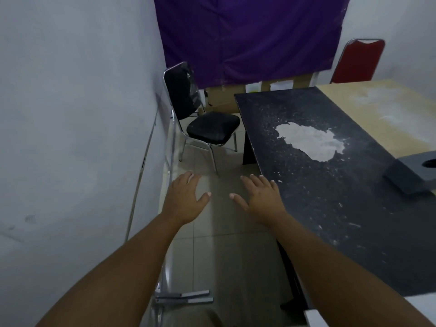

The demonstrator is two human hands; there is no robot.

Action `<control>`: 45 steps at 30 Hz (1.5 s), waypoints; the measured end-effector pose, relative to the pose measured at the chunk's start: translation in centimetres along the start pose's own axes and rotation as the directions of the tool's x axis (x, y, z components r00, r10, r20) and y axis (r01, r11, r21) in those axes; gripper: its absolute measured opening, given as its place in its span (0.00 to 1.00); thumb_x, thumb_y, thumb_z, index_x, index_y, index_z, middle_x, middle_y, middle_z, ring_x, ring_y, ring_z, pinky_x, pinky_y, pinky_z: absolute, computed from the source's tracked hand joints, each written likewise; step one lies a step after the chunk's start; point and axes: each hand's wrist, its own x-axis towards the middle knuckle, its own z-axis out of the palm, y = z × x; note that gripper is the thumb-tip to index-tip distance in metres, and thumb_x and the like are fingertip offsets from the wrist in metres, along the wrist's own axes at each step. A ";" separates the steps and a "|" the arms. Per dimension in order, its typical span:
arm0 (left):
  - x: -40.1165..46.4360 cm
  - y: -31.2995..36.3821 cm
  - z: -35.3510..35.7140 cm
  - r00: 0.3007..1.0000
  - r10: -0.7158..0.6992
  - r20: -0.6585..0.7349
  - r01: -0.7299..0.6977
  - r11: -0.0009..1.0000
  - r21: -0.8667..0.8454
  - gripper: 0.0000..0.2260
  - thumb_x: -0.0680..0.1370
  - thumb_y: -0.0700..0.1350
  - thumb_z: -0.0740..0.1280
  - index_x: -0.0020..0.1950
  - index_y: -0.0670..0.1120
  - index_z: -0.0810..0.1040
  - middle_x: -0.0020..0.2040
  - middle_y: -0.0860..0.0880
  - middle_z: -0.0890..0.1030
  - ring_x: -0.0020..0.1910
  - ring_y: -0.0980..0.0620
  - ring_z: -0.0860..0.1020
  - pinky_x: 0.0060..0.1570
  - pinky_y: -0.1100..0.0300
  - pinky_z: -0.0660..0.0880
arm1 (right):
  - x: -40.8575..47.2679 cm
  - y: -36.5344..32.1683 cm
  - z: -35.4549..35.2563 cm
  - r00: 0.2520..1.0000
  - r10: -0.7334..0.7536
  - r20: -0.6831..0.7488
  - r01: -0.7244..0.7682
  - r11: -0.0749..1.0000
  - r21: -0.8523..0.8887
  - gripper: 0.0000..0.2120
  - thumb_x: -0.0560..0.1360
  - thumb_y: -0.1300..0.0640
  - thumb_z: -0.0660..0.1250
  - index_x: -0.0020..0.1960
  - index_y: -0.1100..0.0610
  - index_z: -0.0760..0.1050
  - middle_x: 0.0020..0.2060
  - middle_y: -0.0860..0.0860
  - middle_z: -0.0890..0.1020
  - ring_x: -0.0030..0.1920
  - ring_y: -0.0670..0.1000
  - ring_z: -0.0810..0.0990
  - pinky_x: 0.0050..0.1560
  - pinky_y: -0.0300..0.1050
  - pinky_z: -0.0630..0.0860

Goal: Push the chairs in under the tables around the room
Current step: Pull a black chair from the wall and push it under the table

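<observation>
A black padded chair (207,125) with a chrome frame stands ahead by the left wall, its seat pulled out beside the far left corner of the black table (330,197). A red chair (358,61) stands at the back right behind the beige table (377,114). My left hand (185,200) and my right hand (260,199) are stretched forward, palms down, fingers apart, holding nothing. Both hover over the tiled floor, short of the black chair. My right hand is next to the black table's left edge.
A white wall runs along the left, with a thin metal rod (141,171) leaning on it. A purple cloth (247,36) hangs at the back. A grey box (410,173) lies on the black table. Metal bars (188,297) lie on the floor near my feet.
</observation>
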 end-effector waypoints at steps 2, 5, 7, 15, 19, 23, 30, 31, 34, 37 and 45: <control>1.2 -0.4 -0.2 0.999 0.000 -0.045 0.000 1.000 0.011 0.37 0.72 0.66 0.52 0.73 0.43 0.68 0.72 0.42 0.69 0.71 0.43 0.66 0.69 0.47 0.62 | 1.6 0.0 0.1 1.000 -0.019 0.007 0.019 1.000 -0.020 0.40 0.74 0.27 0.45 0.75 0.51 0.63 0.73 0.55 0.68 0.74 0.59 0.61 0.72 0.63 0.56; 3.3 -1.4 -0.4 0.995 -0.001 -0.099 0.002 1.000 0.011 0.34 0.73 0.64 0.56 0.71 0.42 0.71 0.69 0.41 0.72 0.69 0.42 0.69 0.67 0.45 0.66 | 4.0 -0.4 0.1 0.997 -0.045 -0.055 0.044 0.999 -0.016 0.36 0.74 0.29 0.49 0.71 0.51 0.69 0.68 0.56 0.73 0.72 0.60 0.65 0.69 0.66 0.60; 5.2 -2.4 -0.4 0.994 -0.007 -0.112 0.008 1.000 0.004 0.32 0.73 0.63 0.60 0.70 0.43 0.71 0.68 0.41 0.73 0.68 0.42 0.70 0.66 0.43 0.68 | 5.8 -0.7 0.3 0.994 -0.051 -0.094 0.051 0.999 -0.002 0.34 0.74 0.30 0.51 0.68 0.51 0.73 0.65 0.56 0.77 0.70 0.61 0.69 0.66 0.68 0.63; 13.7 -6.5 -0.4 0.987 0.035 -0.159 -0.034 0.999 0.013 0.29 0.73 0.62 0.62 0.66 0.44 0.74 0.61 0.45 0.77 0.61 0.45 0.74 0.59 0.45 0.72 | 15.5 -0.9 1.3 0.990 -0.084 -0.113 0.082 0.996 -0.022 0.29 0.75 0.32 0.54 0.62 0.51 0.77 0.61 0.59 0.79 0.67 0.64 0.71 0.62 0.71 0.66; 19.0 -9.5 -0.6 0.989 0.019 -0.145 -0.015 1.000 0.027 0.30 0.74 0.64 0.59 0.66 0.44 0.74 0.62 0.45 0.77 0.62 0.45 0.73 0.61 0.46 0.72 | 21.5 -1.4 2.0 0.995 -0.071 -0.073 0.069 0.997 -0.033 0.32 0.75 0.31 0.50 0.67 0.50 0.73 0.66 0.55 0.76 0.70 0.62 0.67 0.68 0.70 0.60; 23.1 -11.8 -1.9 0.986 -0.003 -0.165 -0.001 1.000 -0.025 0.31 0.75 0.64 0.57 0.67 0.44 0.74 0.61 0.44 0.78 0.61 0.45 0.75 0.61 0.48 0.72 | 26.4 -2.8 2.0 0.993 -0.080 -0.082 0.077 0.996 -0.035 0.30 0.76 0.33 0.51 0.69 0.50 0.71 0.65 0.54 0.76 0.70 0.58 0.67 0.69 0.65 0.57; 29.9 -17.5 -3.6 0.984 -0.025 -0.178 0.011 0.997 -0.076 0.29 0.75 0.63 0.58 0.66 0.44 0.75 0.60 0.44 0.79 0.59 0.45 0.76 0.59 0.48 0.74 | 35.2 -5.3 3.7 0.996 -0.061 -0.063 0.057 0.997 -0.057 0.30 0.77 0.34 0.52 0.72 0.50 0.68 0.67 0.52 0.75 0.72 0.56 0.66 0.71 0.64 0.57; 30.6 -18.3 -3.6 0.982 -0.022 -0.187 0.007 0.997 -0.078 0.29 0.75 0.62 0.58 0.65 0.43 0.76 0.59 0.43 0.80 0.58 0.44 0.77 0.58 0.48 0.74 | 36.2 -5.5 4.0 0.996 -0.058 -0.064 0.054 0.997 -0.060 0.31 0.77 0.33 0.50 0.72 0.50 0.68 0.68 0.52 0.74 0.72 0.56 0.66 0.71 0.64 0.57; 32.3 -20.6 -3.7 0.981 -0.036 -0.190 0.024 0.997 -0.067 0.29 0.75 0.62 0.58 0.65 0.43 0.76 0.59 0.43 0.80 0.57 0.44 0.77 0.57 0.48 0.75 | 38.8 -6.0 4.9 0.998 -0.042 -0.054 0.039 0.997 -0.065 0.32 0.76 0.33 0.49 0.73 0.49 0.66 0.69 0.52 0.73 0.73 0.56 0.64 0.72 0.63 0.56; 33.7 -22.2 -3.5 0.983 -0.063 -0.170 0.052 0.996 -0.067 0.30 0.75 0.63 0.57 0.65 0.43 0.76 0.59 0.43 0.80 0.58 0.43 0.76 0.58 0.49 0.73 | 41.1 -6.3 6.0 0.999 -0.036 -0.036 0.034 0.996 -0.079 0.30 0.78 0.34 0.51 0.74 0.49 0.65 0.70 0.51 0.72 0.73 0.55 0.63 0.72 0.62 0.55; 37.6 -25.3 -2.5 0.980 -0.133 -0.151 0.108 0.981 -0.161 0.30 0.75 0.62 0.56 0.66 0.43 0.76 0.61 0.43 0.79 0.61 0.45 0.74 0.60 0.55 0.68 | 46.7 -6.9 8.3 1.000 -0.018 0.008 0.019 0.996 -0.091 0.29 0.79 0.35 0.53 0.75 0.49 0.63 0.71 0.51 0.71 0.74 0.55 0.61 0.73 0.60 0.54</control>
